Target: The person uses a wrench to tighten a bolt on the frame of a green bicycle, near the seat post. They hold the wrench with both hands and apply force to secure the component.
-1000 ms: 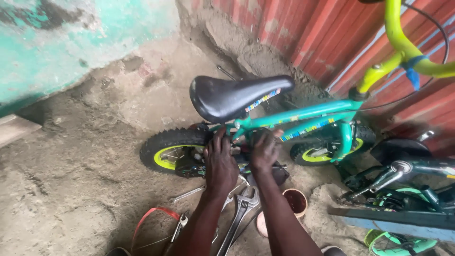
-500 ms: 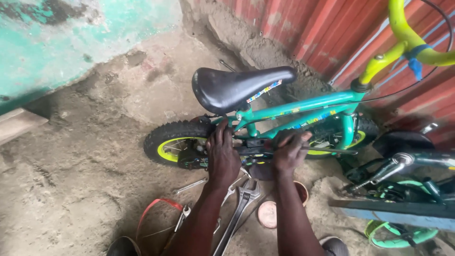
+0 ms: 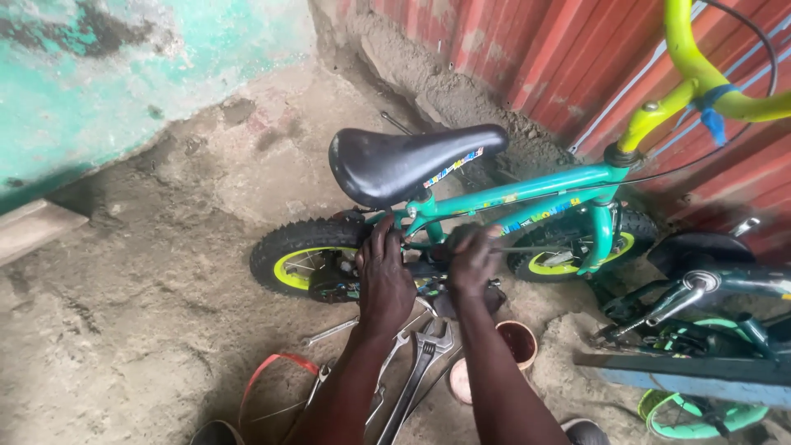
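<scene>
The small teal bicycle (image 3: 527, 194) stands on the dirt floor (image 3: 148, 313) beside a red corrugated wall (image 3: 535, 49), its black saddle (image 3: 404, 161) toward me. The left hand (image 3: 386, 276) presses against the frame just below the saddle, by the rear wheel (image 3: 297, 259); I cannot tell whether it grips anything. The right hand (image 3: 471, 259) is closed around a thin metal rod (image 3: 535, 248) near the crank. Wrenches (image 3: 416, 363) and a small brown cup (image 3: 516, 342) lie on the floor beneath the arms.

small teal-green metal child's bicycle (image 3: 527, 194) with black padded saddle (image 3: 404, 161), yellow-green handlebar (image 3: 700, 78) and knobby black tyres on yellow-green rims (image 3: 301, 259), standing upright on the dirt floor beside a red corrugated wall.
</scene>
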